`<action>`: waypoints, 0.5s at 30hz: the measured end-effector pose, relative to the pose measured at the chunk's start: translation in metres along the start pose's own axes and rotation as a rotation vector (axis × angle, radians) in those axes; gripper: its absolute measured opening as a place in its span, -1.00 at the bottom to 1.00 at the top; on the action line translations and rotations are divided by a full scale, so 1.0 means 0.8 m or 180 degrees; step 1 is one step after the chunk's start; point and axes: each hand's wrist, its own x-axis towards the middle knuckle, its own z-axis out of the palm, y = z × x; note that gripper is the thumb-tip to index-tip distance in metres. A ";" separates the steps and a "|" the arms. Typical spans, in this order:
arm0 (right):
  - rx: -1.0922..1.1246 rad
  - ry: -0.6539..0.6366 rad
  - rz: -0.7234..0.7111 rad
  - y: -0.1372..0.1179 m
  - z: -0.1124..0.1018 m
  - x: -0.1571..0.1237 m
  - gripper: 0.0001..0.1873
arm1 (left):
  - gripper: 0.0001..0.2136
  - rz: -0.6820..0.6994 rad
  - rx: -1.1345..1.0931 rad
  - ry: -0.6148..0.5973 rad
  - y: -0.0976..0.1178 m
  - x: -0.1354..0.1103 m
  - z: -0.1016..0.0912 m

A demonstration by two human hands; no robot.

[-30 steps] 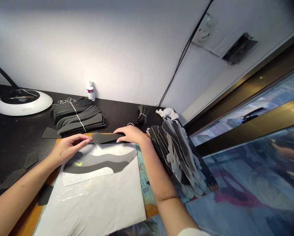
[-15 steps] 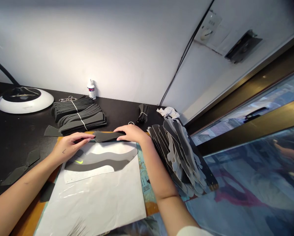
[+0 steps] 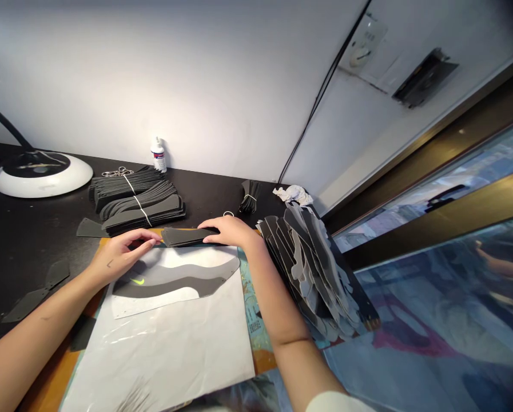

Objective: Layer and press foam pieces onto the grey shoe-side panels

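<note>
A small stack of dark grey cut strips [image 3: 183, 236] lies across the far edge of a white sheet [image 3: 170, 337]. My right hand [image 3: 228, 230] rests on the stack's right end, fingers curled over it. My left hand [image 3: 123, 252] pinches the stack's left end with its fingertips. Just in front of the stack, on the sheet, lies a grey curved shoe panel [image 3: 174, 280] with a small yellow-green swoosh mark [image 3: 138, 281].
Tied bundles of dark strips [image 3: 138, 200] sit at the back left, with a white lamp base [image 3: 42, 174] and a small glue bottle [image 3: 158, 154]. A fanned pile of grey cut pieces [image 3: 316, 269] lies to the right. Loose dark pieces [image 3: 37, 292] lie at the left.
My hands stay on the stack's ends. My left fingertips have closed in slightly on its left end; the view has shifted a little.
</note>
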 end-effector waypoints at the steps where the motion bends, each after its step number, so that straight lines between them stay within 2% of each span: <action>1: 0.0002 0.0011 -0.0014 0.000 0.000 0.000 -0.58 | -0.47 -0.0002 -0.0030 -0.0009 -0.002 0.000 0.000; 7: -0.0029 -0.0024 0.0021 0.000 0.001 0.001 -0.59 | -0.53 -0.0042 -0.0188 -0.0089 -0.008 -0.001 0.003; 15: -0.0140 -0.0082 0.0036 0.000 0.005 0.005 -0.60 | -0.48 -0.0056 -0.0176 -0.0129 -0.007 0.001 0.004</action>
